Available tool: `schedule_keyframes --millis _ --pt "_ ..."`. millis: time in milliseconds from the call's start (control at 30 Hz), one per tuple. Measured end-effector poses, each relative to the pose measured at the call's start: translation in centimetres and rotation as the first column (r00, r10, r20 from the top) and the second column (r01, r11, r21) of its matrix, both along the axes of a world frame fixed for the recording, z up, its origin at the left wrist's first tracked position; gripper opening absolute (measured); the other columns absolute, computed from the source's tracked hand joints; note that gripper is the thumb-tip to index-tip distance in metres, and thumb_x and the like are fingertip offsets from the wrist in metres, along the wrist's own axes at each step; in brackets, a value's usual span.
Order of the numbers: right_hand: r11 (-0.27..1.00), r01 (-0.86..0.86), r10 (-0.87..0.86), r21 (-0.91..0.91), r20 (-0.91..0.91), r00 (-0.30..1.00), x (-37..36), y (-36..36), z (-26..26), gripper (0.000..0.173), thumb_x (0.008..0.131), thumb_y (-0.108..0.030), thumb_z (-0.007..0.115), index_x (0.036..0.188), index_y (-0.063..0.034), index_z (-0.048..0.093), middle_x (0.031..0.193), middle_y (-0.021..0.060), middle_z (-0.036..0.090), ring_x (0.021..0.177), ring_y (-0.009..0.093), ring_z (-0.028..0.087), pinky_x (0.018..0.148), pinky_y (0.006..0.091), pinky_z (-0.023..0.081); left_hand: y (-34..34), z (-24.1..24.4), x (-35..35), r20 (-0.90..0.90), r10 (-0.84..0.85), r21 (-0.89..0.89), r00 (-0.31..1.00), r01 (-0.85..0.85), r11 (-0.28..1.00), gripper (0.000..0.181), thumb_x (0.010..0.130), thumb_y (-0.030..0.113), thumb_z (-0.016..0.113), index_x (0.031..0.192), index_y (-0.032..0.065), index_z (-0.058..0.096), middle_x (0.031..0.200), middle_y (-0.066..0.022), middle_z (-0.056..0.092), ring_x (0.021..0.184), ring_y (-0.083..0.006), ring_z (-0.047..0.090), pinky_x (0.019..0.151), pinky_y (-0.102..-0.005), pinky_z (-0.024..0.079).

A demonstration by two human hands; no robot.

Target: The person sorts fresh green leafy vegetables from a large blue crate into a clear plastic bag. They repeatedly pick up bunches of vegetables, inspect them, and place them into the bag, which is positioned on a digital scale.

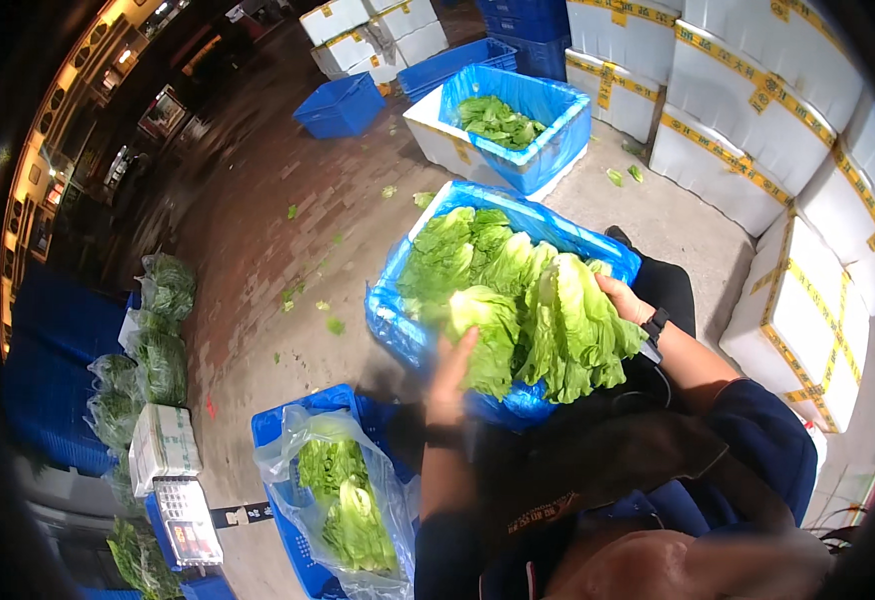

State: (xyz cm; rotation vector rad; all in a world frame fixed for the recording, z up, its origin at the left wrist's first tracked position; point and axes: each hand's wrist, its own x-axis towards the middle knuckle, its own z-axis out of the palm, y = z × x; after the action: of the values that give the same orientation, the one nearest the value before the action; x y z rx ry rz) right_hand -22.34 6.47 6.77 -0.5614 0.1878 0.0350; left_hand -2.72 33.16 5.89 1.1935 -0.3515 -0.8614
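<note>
My right hand grips a head of leafy lettuce over the near right corner of a foam box lined with blue plastic. More lettuce heads fill that box. Blurred, my left hand is at the side of a second lettuce head at the box's near edge, thumb and fingers apart; whether it grips the head I cannot tell. Below and to the left, a clear plastic bag with several lettuce heads lies in a blue plastic crate.
A second lined foam box with some leaves stands beyond. Taped white foam boxes are stacked at the right. Empty-looking blue crates stand farther off. At left are bagged greens and a digital scale. Loose leaves dot the ground.
</note>
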Motion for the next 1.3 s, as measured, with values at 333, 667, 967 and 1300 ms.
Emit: schedule_keyframes --millis 333,667,967,1300 --pt "0.406 0.272 -0.452 -0.872 0.067 0.889 6.0 10.0 1.9 0.075 0.086 -0.027 0.069 0.143 0.0017 0.028 0.133 0.0157 0.047 0.119 0.022 0.049 0.100 0.0334 0.040 -2.5 -1.7 -6.3 0.124 0.043 -0.143 0.991 -0.025 0.989 0.109 0.085 0.014 0.068 0.141 -0.0007 -0.024 0.145 -0.0166 0.030 0.133 -0.0247 0.032 0.112 -0.0358 0.025" --pt "0.655 0.062 0.208 -0.753 0.259 0.943 8.5 24.1 15.4 0.071 0.092 -0.022 0.060 0.148 -0.0029 0.020 0.147 0.0136 0.032 0.135 0.023 0.031 0.111 0.0342 0.024 13.6 10.0 -7.5 0.362 0.602 -0.308 0.712 -0.518 0.798 0.122 0.068 0.018 0.083 0.148 0.0076 -0.008 0.148 -0.0172 0.024 0.133 -0.0277 0.031 0.109 -0.0372 0.029" --pt "0.207 -0.465 0.852 -0.861 -0.075 0.519 17.2 37.8 16.5 0.078 0.085 -0.036 0.070 0.139 0.0073 0.033 0.134 0.0213 0.046 0.123 0.026 0.047 0.102 0.0320 0.038 37.7 3.3 -14.4 -0.648 0.562 -0.193 0.515 -0.824 0.533 0.069 0.072 0.025 0.076 0.133 0.0065 0.048 0.122 -0.0125 0.060 0.110 -0.0269 0.058 0.095 -0.0380 0.047" --pt "0.395 -0.196 0.595 -0.897 0.087 0.799 28.6 48.7 15.4 0.074 0.078 -0.032 0.076 0.127 0.0118 0.042 0.125 0.0234 0.051 0.117 0.029 0.051 0.097 0.0372 0.040 51.4 0.8 -2.0 -0.075 0.670 0.302 0.739 -0.623 0.721 0.075 0.064 0.031 0.083 0.128 0.0053 0.053 0.117 -0.0131 0.062 0.108 -0.0256 0.059 0.093 -0.0363 0.047"
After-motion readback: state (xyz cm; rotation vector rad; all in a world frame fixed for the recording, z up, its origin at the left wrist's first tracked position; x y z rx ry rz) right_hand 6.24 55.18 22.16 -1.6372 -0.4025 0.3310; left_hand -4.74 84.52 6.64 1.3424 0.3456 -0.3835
